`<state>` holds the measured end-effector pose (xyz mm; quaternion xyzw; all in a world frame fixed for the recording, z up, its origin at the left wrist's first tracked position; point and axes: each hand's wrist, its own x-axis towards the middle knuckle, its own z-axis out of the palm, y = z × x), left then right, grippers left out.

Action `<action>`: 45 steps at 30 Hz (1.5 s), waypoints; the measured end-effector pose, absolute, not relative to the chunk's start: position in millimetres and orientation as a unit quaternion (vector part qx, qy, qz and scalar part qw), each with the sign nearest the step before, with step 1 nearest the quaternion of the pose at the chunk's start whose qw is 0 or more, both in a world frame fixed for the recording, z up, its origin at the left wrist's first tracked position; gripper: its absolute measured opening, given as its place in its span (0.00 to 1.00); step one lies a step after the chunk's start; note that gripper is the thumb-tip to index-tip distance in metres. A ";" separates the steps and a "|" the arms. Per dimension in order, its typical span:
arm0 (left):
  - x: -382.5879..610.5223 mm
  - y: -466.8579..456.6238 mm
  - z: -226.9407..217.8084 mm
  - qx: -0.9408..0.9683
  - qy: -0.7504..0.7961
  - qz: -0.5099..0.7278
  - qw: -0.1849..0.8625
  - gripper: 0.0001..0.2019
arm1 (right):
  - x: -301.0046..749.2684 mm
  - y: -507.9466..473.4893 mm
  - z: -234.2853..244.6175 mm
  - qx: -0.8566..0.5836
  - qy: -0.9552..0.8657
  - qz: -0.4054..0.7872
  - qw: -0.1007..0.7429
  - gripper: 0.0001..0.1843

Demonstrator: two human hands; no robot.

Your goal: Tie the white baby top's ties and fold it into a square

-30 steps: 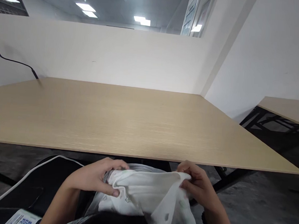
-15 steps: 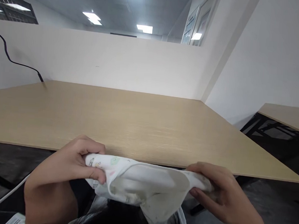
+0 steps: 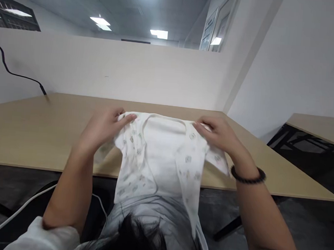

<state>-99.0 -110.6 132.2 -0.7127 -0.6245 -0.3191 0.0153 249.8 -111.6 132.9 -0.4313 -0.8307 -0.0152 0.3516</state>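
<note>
A small white baby shirt [image 3: 165, 155] with a printed pattern hangs spread between my hands, its front open and its neckline at the top. My left hand [image 3: 109, 125] pinches the left shoulder, thumb in front. At the other shoulder, my right hand [image 3: 216, 132] grips the cloth in the same way. Both short sleeves droop outward below the hands. The shirt's upper part is over the table, while its lower edge falls past the front edge toward my lap. Some fingers are hidden behind the fabric, and the left hand is slightly blurred.
The wooden table [image 3: 69, 133] reaches back to a low white partition [image 3: 136, 71]. A black cable [image 3: 24, 77] comes down at the back left. To the right stands another table [image 3: 321, 126] with black legs. A white cord [image 3: 17, 213] runs at lower left.
Both hands have lifted and moved forward over the table. The baby shirt, bunched near the table's front edge before, now hangs unfolded with its front panels and sleeves showing.
</note>
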 end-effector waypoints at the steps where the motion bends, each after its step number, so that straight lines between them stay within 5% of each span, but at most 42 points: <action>1: -96.7 -86.1 131.8 -0.706 -0.649 -0.284 0.014 0.27 | 247.6 -85.3 131.6 -0.451 -0.833 -0.017 0.321 0.20; 5: -94.5 5.8 98.4 -0.697 -0.704 -0.135 0.029 0.33 | 240.3 -1.1 94.6 -0.594 -0.781 -0.037 0.190 0.16; 11: -118.1 56.6 21.9 -0.764 -0.645 -0.016 -0.024 0.34 | 245.1 38.1 20.7 -0.657 -0.749 0.016 0.080 0.24; 20: -149.6 58.6 20.3 -0.757 -0.632 0.057 -0.155 0.50 | 288.1 33.9 6.1 -0.636 -0.761 0.123 0.032 0.36; 25: -151.4 53.0 30.9 -0.752 -0.635 0.070 -0.164 0.57 | 299.2 33.6 15.1 -0.586 -0.787 0.164 0.107 0.39; 30: -107.9 45.6 40.0 -0.858 -0.481 -0.151 -0.100 0.39 | 249.9 31.8 36.4 -0.477 -0.829 0.169 0.237 0.17; 33: -70.3 39.7 36.2 -0.884 -0.388 -0.220 -0.138 0.26 | 212.5 22.1 44.2 -0.476 -0.850 0.164 0.153 0.22; 38: -39.8 28.5 20.1 -0.908 -0.339 -0.170 -0.178 0.17 | 187.9 4.9 41.8 -0.528 -0.841 0.118 0.002 0.24; 45: -47.1 24.0 15.1 -0.897 -0.338 -0.188 -0.214 0.13 | 189.0 -4.0 39.5 -0.532 -0.845 0.051 0.002 0.16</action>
